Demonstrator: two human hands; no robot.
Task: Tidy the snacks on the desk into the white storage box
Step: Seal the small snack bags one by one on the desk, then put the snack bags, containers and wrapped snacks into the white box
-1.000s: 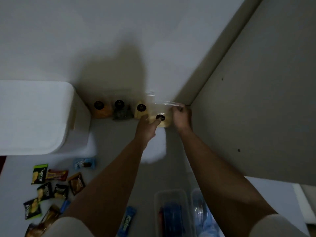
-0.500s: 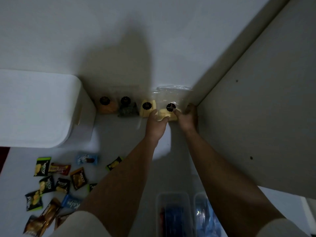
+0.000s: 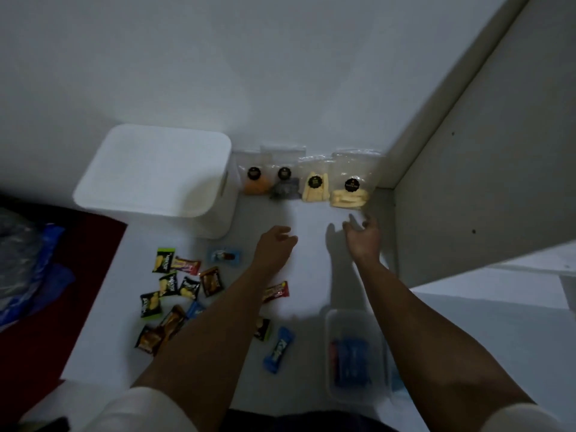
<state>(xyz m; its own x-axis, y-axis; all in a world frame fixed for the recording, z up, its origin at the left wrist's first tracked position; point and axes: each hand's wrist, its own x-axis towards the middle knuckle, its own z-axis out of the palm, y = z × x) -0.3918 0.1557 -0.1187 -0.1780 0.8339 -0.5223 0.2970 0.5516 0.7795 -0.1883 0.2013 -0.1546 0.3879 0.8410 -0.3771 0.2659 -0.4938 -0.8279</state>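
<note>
both hands hover loosely spread and hold nothing: left hand [image 3: 274,244], right hand [image 3: 363,236]. four clear snack pouches [image 3: 349,187] stand against the wall, small wrapped snacks [image 3: 174,294] lie scattered on the surface [image 3: 308,263]. the white storage box [image 3: 156,173] looks lidded, so tidying seems barely begun.

Dark red cloth [image 3: 78,275] at left — crumpled blue plastic [image 3: 37,269] over it.
</note>
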